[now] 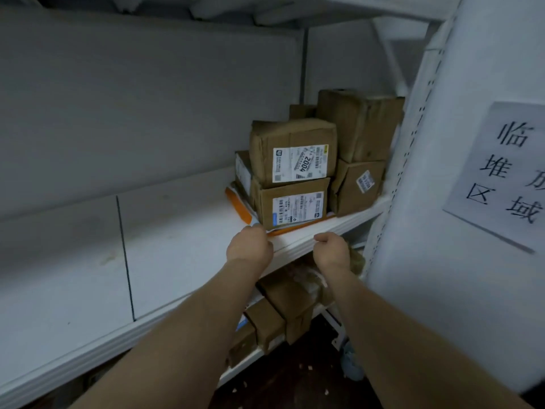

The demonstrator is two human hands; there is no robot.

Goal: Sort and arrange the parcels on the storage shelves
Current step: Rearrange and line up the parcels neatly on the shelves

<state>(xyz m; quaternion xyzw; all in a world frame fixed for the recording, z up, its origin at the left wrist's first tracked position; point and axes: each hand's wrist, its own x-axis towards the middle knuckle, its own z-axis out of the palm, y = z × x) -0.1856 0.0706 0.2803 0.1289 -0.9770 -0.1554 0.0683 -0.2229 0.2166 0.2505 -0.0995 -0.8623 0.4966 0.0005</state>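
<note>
Two bare arms are stretched towards a white storage shelf (177, 231), where brown cardboard parcels are stacked at the right-hand end against a perforated upright (396, 184). The left hand (249, 247) is placed at the shelf's front edge. Its fingertips are closed on the near corner of an orange-and-white mailer (236, 202), which is laid flat beneath the nearest stack. The right hand (333, 250) is held near the left but apart from it, at the shelf lip, with its fingers curled. Whether anything is gripped in it cannot be told, as the fingers are hidden behind the back of the hand.

On the mailer a labelled box (290, 206) is set, and on that a creased parcel marked "2004" (292, 152) is piled. A flatter carton (242, 172) is wedged just behind and to the left of them. To the right, touching the stack, a dented box (356, 187) is topped by a large taped parcel (359, 125). A small carton (301, 111) is glimpsed behind.

The shelf board is crossed by a dark seam (125, 255) on its left part. More cardboard parcels (289, 302) are crammed on the shelf below, partly hidden by the forearms. A paper sign (501, 169) printed with Chinese characters is fixed to the white side panel (472, 84) at right.
</note>
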